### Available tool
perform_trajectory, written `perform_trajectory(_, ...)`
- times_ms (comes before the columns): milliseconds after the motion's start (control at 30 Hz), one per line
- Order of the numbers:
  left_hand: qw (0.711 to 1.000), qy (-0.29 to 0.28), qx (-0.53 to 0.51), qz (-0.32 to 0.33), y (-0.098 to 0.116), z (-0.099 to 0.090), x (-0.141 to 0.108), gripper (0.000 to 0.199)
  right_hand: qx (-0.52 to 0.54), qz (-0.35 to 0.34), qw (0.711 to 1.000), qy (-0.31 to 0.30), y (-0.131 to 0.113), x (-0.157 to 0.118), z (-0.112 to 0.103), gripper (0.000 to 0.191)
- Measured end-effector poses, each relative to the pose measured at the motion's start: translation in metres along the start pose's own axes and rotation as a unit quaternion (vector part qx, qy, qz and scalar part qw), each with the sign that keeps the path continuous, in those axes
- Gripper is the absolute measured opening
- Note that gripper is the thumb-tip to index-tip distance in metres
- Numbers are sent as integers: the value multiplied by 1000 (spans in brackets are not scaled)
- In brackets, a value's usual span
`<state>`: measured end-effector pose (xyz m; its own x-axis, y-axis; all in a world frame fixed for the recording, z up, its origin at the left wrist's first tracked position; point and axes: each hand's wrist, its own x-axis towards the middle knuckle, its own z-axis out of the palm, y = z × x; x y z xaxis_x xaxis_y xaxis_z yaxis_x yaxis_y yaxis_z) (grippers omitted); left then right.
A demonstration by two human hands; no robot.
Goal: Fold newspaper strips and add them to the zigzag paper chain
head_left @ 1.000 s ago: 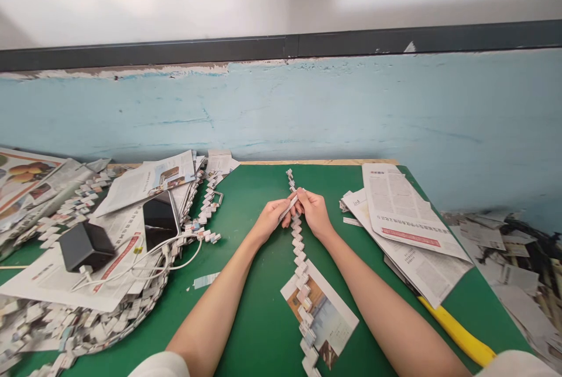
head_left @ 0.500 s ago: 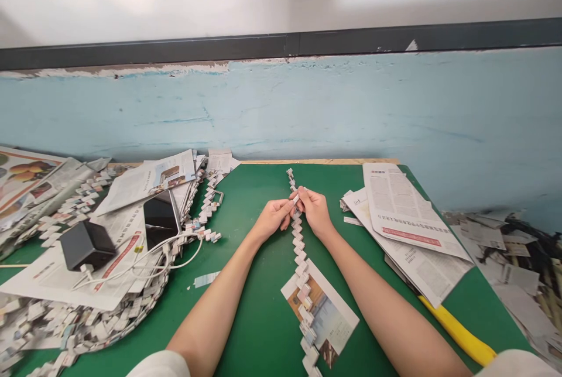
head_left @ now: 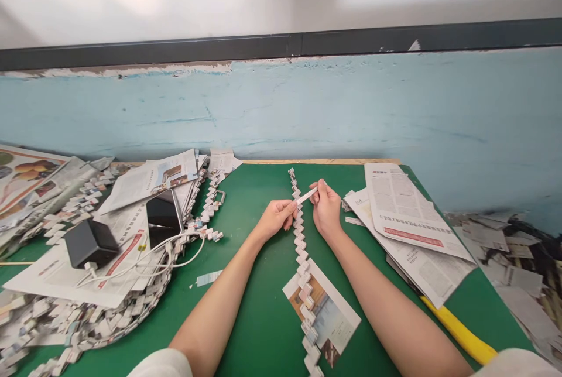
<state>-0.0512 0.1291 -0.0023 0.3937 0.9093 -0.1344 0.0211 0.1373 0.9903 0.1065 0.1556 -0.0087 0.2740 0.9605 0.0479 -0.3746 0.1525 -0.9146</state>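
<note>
A narrow white folded paper strip point(head_left: 306, 196) stretches between my two hands, above a zigzag chain of folded paper point(head_left: 300, 243). My left hand point(head_left: 277, 216) pinches the strip's lower end beside the chain. The strip's upper right end is between the thumb and fingers of my right hand point(head_left: 325, 204). The chain runs from near the table's back edge down to the front, passing over a printed paper piece point(head_left: 336, 312).
The green table point(head_left: 259, 289) carries newspapers point(head_left: 408, 213) and a yellow-handled tool point(head_left: 459, 330) at the right. At the left lie a phone point(head_left: 163, 216), a black box point(head_left: 90, 242), a white cable point(head_left: 193, 260) and heaped paper chains point(head_left: 114, 318). A blue wall stands behind.
My right hand has moved right, away from my left hand, and the white strip now shows stretched between them. My left hand has stayed nearly in place.
</note>
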Motion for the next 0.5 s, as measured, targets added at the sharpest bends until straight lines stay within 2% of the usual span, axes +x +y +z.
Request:
perform_trajectory(133,1000,1,-6,5,2,1,-1,54,16,8,1000,-13,-1,2,0,49)
perform_trajectory(300,1000,10,-8,18,4,0,-1,53,-25,28,998,-59,0,0,-1,53)
perform_trajectory(500,998,43,-11,33,2,1,0,53,-108,59,967,-222,-5,-9,0,48)
